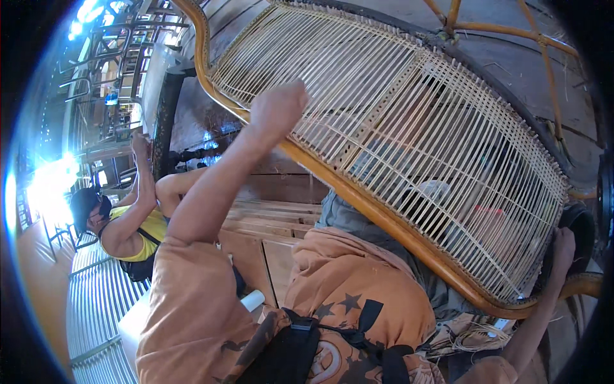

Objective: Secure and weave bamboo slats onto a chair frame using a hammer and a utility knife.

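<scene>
- In the head view, a panel of pale cane strips (pixel 332 80) is seen across the upper middle and right, slanted down toward the right and set directly before the body.
- The panel is bordered on its near side by a curved, orange-brown pole (pixel 384 221), by which the upper left end and the lower right corner are also rounded.
- The panel is crossed by a flat strip with small holes (pixel 374 121), and its far edge is lined with short projecting cane ends (pixel 511 121).
- The left hand (pixel 279 112) is raised in front of the panel's left part, with the fingers closed into a fist; whether a strand is held inside cannot be told.
- The right hand (pixel 563 249) is placed at the panel's right end, beside a black rounded object (pixel 581 233); its fingers are partly hidden, so whether anything is gripped cannot be told.
- Below the right part of the pole, a loose coil of thin strands (pixel 476 337) is seen.
- An orange shirt with dark stars (pixel 364 281) is worn, crossed by a black strap (pixel 288 349) with a buckle.
- At the left, a co-worker in a yellow top (pixel 137 233) and dark cap is seated low, with one arm raised.
- Behind the co-worker, bent frames (pixel 121 57) are stacked against bright light.
- At the upper right, a framework of brown poles (pixel 499 27) is partly shown.
</scene>
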Demonstrator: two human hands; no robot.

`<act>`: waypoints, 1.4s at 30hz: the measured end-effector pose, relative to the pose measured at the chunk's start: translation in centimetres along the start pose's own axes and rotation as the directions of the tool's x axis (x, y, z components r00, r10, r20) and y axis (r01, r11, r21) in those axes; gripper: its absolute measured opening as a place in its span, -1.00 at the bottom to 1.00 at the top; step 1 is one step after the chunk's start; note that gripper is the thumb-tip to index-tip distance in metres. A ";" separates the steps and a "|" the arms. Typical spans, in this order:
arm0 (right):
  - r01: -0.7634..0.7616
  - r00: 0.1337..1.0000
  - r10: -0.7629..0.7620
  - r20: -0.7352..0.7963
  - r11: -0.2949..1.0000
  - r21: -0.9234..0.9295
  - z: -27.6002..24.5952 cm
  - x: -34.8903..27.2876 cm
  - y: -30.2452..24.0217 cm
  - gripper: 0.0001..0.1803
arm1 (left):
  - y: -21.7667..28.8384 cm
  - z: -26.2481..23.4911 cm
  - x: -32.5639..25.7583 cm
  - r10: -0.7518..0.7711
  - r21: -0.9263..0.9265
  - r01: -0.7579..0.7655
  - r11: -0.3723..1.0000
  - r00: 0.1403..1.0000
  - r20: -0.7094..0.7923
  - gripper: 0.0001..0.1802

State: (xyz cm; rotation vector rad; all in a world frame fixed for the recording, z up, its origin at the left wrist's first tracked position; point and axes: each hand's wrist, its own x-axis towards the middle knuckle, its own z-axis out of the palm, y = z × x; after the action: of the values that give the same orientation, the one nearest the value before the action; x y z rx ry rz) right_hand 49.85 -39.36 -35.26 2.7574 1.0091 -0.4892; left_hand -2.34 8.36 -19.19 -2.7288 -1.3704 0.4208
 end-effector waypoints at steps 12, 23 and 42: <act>-0.027 1.000 0.028 0.000 0.961 0.274 -0.1 -0.7 1.0 -0.71 | -5.5 4.0 6.4 -0.085 0.006 0.085 0.996 0.995 -0.049 -0.68; -0.165 0.978 0.138 0.154 0.970 0.177 -5.8 -1.3 -6.9 -0.68 | -8.0 5.2 17.1 -0.238 0.164 0.250 0.954 0.967 -0.089 -0.69; -0.159 0.808 0.589 0.014 0.195 0.968 1.2 -3.3 -8.5 -0.77 | 6.4 5.2 10.1 0.341 -0.393 -0.244 0.886 0.919 0.198 -0.58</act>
State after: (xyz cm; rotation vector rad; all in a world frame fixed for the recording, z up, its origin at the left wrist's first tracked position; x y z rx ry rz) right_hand 41.66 -35.23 -35.53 4.1288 -0.2753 -0.6245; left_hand 7.01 12.18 -27.45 -3.3132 -1.1778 0.6239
